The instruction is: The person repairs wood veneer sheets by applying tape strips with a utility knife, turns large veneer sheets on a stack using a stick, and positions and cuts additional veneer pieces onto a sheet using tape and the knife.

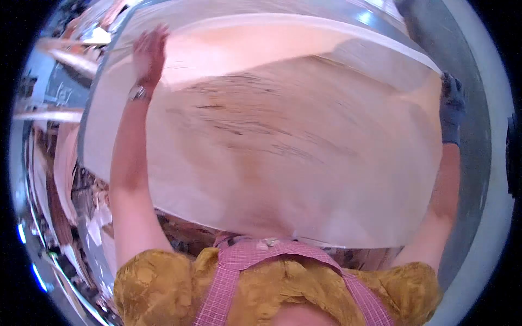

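Note:
A broad, thin pale sheet with brown grain streaks, like wood veneer, spans the view before my body. Its far part is lifted or curled, showing a paler strip. My left hand, bare and with a watch at the wrist, lies over the sheet's upper left part, its fingers stretched out and slightly blurred. At the right edge, beside the sheet's far right corner, is my right hand in a dark grey glove. Its fingers are bent at that corner and pinch the sheet's edge.
A grey surface runs along the right side, beyond the sheet. Wooden strips and scrap pieces are piled at the left. More brown wood pieces show under the sheet's near edge.

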A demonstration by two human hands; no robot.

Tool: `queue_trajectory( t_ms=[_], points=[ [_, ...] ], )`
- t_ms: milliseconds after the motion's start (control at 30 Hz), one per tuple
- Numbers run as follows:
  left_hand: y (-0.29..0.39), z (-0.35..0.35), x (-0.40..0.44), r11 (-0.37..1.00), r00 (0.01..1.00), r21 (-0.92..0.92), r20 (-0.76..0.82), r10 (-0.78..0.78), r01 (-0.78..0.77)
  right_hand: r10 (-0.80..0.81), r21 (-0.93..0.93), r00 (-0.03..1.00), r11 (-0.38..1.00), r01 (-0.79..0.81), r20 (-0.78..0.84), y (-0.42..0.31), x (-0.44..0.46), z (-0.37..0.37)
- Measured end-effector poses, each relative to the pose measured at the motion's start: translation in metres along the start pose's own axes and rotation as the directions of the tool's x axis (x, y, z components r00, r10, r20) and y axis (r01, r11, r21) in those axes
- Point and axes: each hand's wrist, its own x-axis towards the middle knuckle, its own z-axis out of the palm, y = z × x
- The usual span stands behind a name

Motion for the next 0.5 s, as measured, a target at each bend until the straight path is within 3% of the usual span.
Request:
queue_trajectory(
  t_ms=[167, 267, 367, 433, 500],
  points=[
    [0.048, -0.014, -0.021, 0.989, 0.999, -0.148, 0.048, -0.01, 0.017, 0.094, -0.1, 0.993, 0.991, -0.086, 0.074, 0.009, -0.028, -0.017],
    [0.098, -0.034, -0.004, 0.973, 0.916, -0.134, 0.382, -0.125, 0.188, 0.188, -0.131, 0.975, 0.976, -0.172, 0.12, 0.037, -0.035, -0.016],
    [0.174, -0.057, -0.003, 0.927, 0.916, -0.347, 0.4, 0.011, 0.14, 0.27, -0.263, 0.956, 0.936, -0.233, 0.117, 0.115, -0.024, -0.01],
    [0.233, -0.084, -0.01, 0.87, 0.852, -0.456, 0.517, 0.087, 0.187, 0.318, -0.15, 0.939, 0.943, -0.298, 0.133, 0.116, 0.018, -0.051],
    [0.281, -0.113, -0.01, 0.794, 0.764, -0.546, 0.622, 0.172, 0.266, 0.291, -0.519, 0.916, 0.847, -0.112, 0.277, 0.181, 0.069, -0.04]
  ],
)
